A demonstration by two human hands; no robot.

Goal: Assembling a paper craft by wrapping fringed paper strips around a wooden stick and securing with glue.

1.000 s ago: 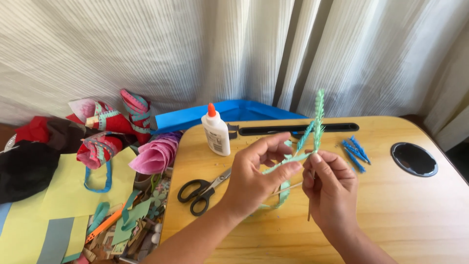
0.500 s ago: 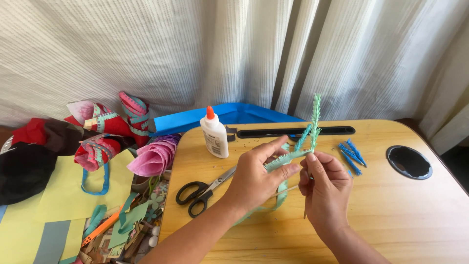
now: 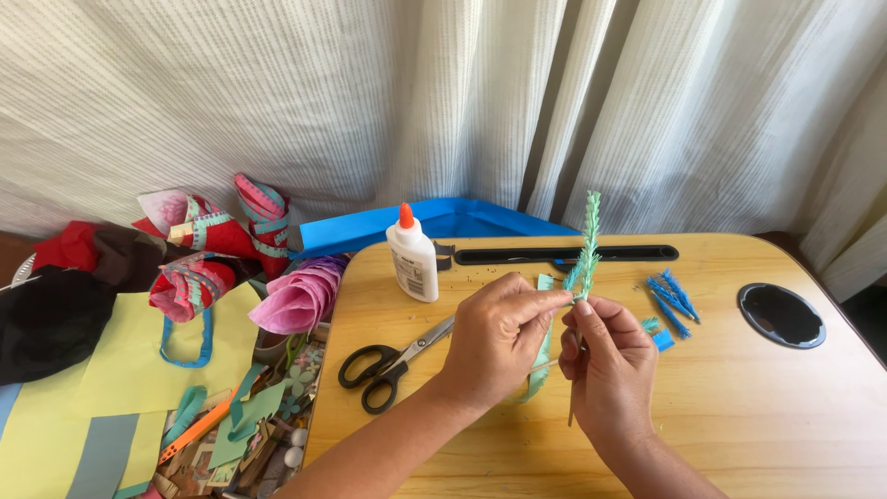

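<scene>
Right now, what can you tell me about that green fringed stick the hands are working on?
The green fringed stick is a thin skewer wrapped with finely cut green paper, bristly like a fern spike. It stands nearly upright above the wooden table. The left hand pinches it where the wrapping ends, trailing a loose green strip; the right hand grips the bare lower stem.

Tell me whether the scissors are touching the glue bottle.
Apart. The head view shows bare wooden table between the scissors and the glue bottle: the blade tips end lower right of the bottle's base, short of it.
</scene>
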